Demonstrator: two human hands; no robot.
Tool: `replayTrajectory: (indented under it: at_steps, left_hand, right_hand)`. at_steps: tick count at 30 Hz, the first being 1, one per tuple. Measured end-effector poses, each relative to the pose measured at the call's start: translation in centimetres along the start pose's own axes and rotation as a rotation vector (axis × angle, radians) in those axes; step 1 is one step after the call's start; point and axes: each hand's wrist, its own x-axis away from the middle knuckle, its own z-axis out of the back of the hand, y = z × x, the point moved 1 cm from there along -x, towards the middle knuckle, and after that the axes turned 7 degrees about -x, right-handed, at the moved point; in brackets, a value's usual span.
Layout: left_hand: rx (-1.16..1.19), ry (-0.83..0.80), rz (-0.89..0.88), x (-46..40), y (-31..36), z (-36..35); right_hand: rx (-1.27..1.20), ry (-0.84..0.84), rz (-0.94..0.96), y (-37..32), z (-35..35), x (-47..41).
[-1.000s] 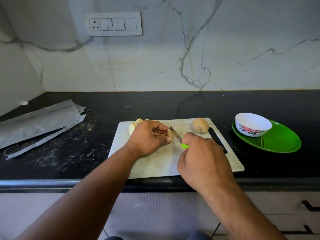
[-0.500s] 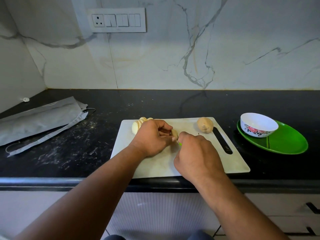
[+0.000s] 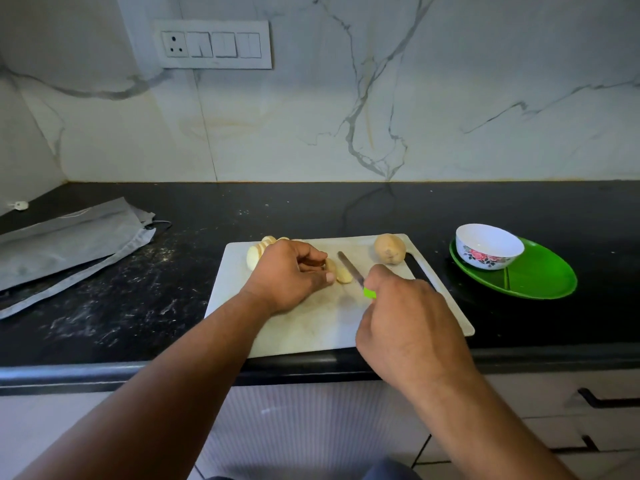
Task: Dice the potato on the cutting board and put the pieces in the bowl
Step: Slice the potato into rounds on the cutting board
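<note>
1. The left hand has its fingers curled over a piece of potato, with the thumb tip pressed beside it; most of the piece is hidden under the hand.
2. A thin pale slice lies flat just at 3 o'clock of that thumb, cut face up, creamy yellow.
3. The right hand is closed in a fist around the bright green handle of a knife; only a small part of the handle shows. The narrow grey blade points toward 11 o'clock, its edge lying just beside the loose slice.
4. Behind the left hand, at 11 o'clock, a row of cut slices leans together, pale with a light skin rim.
5. A whole potato, tan-skinned and unpeeled, sits at the board's 1 o'clock corner.
6. All of this rests on a white cutting board with a slot handle on its right side, on a black counter.
7. At 3 o'clock of the board, well apart, a white bowl with a red flower print sits on a green oval plate.
8. At 9 o'clock lies a folded grey cloth.
</note>
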Motion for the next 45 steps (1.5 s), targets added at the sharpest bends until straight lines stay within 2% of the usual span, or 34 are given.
replayTrajectory:
  at_steps: [30,39,45]
  left_hand:
    - [0.059,-0.001,-0.002,0.0,0.4,0.1]
    - [0.029,0.008,-0.044,0.0,0.4,0.2]
    - [0.017,0.023,-0.004,-0.3,0.2,0.0]
  right_hand:
    - [-0.05,0.016,0.004,-0.5,-1.5,-0.6]
    - [-0.076,-0.05,0.005,-1.0,-3.1,-2.5]
    - [-0.038,-0.104,0.023,-0.8,-3.5,-0.5]
